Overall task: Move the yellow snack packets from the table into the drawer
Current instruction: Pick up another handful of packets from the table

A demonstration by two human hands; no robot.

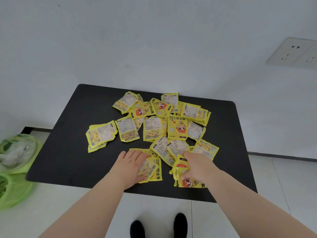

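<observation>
Several yellow snack packets (155, 127) lie scattered and overlapping across the middle of a black table top (68, 134). My left hand (133, 166) rests at the near edge with its fingers curled around a yellow packet (149, 169). My right hand (197, 166) presses down on a small pile of packets (180, 174) at the near right, fingers closing on them. No drawer is visible.
Green plastic bags (15, 165) sit on the floor to the left of the table. A white wall with a socket plate (295, 52) stands behind. Pale floor tiles and my two black shoes (159, 225) show below the table's near edge.
</observation>
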